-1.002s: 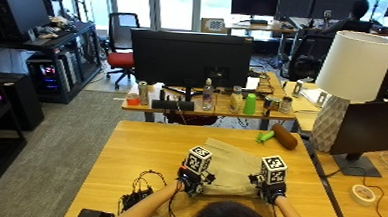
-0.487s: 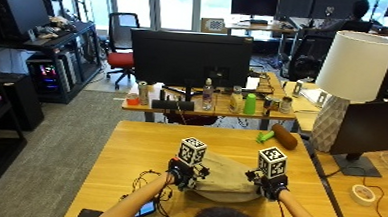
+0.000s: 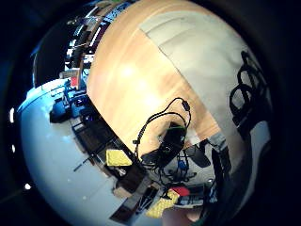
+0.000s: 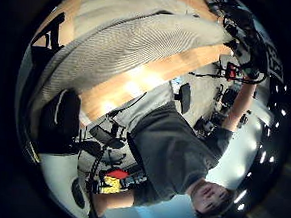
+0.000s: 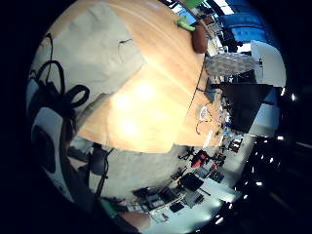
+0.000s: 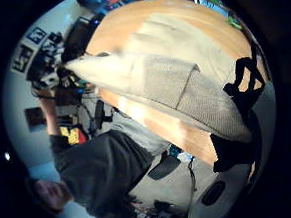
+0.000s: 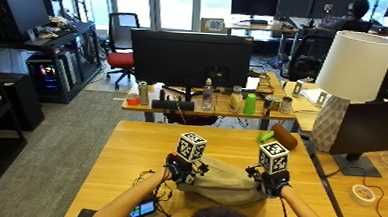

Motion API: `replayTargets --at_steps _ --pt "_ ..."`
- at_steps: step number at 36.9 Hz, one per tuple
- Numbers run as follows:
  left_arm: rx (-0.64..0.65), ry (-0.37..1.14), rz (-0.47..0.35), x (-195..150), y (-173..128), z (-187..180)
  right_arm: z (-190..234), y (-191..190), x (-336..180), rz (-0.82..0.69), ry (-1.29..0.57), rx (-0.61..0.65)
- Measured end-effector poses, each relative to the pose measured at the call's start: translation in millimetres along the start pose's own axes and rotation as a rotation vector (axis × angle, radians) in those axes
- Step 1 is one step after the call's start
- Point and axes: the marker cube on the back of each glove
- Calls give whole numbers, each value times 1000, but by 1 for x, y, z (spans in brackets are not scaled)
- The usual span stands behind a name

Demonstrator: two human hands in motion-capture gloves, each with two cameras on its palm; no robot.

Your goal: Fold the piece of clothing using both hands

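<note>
On the wooden table (image 7: 138, 150), in the lower middle of the outside view, the left hand (image 7: 180, 169) grips the left end of a beige piece of clothing (image 7: 220, 182), its fingers curled round the cloth. The garment sags between the 2 hands as a bunched fold, its near edge lifted off the table and the rest lying flat beyond it, as the thumb side palm views show (image 4: 134, 48) (image 6: 187, 92). At its right end the right hand (image 7: 270, 181) grips the cloth in the same way, fingers clamped on the edge. Both forearms reach up from the lower edge of the frame.

Farther right and higher, near the table's far right corner, a green object (image 7: 264, 137) lies touching a brown object (image 7: 285, 137). At the right of the frame a white lamp (image 7: 347, 81) stands on the neighbouring table.
</note>
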Motion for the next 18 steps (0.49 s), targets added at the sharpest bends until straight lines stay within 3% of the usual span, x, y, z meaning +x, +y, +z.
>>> replayTargets --at_steps 18 --pt "-29 44 -16 1 -3 -14 -9 -4 7 17 6 4"
